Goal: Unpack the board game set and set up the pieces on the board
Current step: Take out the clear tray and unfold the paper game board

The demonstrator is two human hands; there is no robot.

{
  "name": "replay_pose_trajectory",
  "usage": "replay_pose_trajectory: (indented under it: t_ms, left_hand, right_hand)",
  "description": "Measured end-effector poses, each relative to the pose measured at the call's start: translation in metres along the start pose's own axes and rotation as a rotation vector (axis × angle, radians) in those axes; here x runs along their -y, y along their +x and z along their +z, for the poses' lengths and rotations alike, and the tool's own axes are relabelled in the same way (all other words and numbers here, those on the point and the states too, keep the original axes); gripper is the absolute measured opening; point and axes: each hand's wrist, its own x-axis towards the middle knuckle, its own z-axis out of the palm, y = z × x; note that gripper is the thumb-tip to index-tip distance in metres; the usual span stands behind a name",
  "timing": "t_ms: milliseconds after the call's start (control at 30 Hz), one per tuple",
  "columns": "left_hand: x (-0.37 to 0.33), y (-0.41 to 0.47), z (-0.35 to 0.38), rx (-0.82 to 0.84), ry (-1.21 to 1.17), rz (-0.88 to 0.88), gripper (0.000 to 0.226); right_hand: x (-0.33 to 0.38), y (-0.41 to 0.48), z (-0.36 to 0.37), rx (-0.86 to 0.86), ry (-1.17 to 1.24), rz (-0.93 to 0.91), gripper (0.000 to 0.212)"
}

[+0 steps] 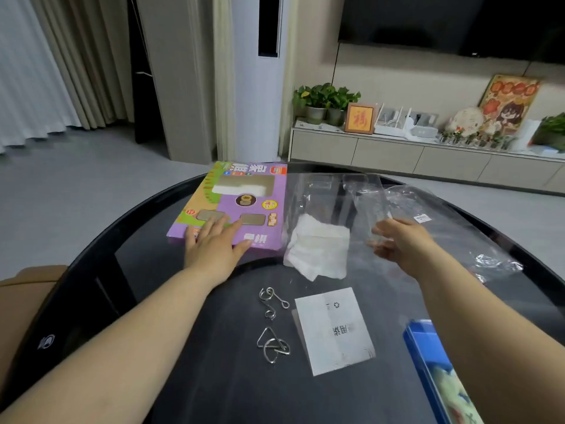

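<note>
Blue box (428,341), glossy, cut off at the lower right, partly hidden by the right forearm. Surface is a round black glass table (146,270), reflective, dark rim. Room: grey floor, pale curtains (39,71) far left, tall white floor unit (256,87) behind, low beige cabinet (397,154) with potted plants (324,99) and a framed picture, and a dark TV (452,22) on the wall above. Left hand (214,246) lies flat on the near edge of the purple game box (244,194), fingers (241,226) straight and spread apart, tips by two small window cutouts. That box is flat printed cardboard and lies on the table's far left part. Right hand (400,243) has its fingers curled, thumb and fingertips pinching the near edge of the clear plastic tray (336,191), a thin moulded transparent sheet stretching away from the fingertips. White crumpled paper wad (318,246) sits between the two hands, on or under the tray; cannot tell which. Crinkled clear wrap (489,261) lies just right of the right hand. Nearer than both sets of fingers are two bent wire puzzles (273,345), shiny metal, one looped, one triangular, and beside them a flat white leaflet (334,328) with blurred print.
</note>
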Motion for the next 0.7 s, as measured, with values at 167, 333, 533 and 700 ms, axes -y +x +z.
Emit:
replay_pose_trajectory:
  t_ms: [167, 333, 533, 700]
  left_hand:
    - [0.013, 0.013, 0.009, -0.076, -0.002, 0.024, 0.051]
    - [0.02, 0.022, 0.013, -0.168, -0.093, 0.007, 0.05]
    - [0.024, 0.021, 0.015, -0.268, -0.204, 0.018, 0.046]
    - [0.02, 0.005, 0.011, -0.368, -0.343, 0.093, 0.042]
  right_hand:
    - [-0.001, 0.017, 0.013, 0.041, -0.079, -0.011, 0.045]
    - [-0.002, 0.029, 0.028, -0.067, -0.307, -0.138, 0.052]
    - [-0.005, 0.034, 0.039, -0.134, -0.694, -0.242, 0.039]
    - [-0.001, 0.024, 0.034, -0.204, -0.8, -0.345, 0.051]
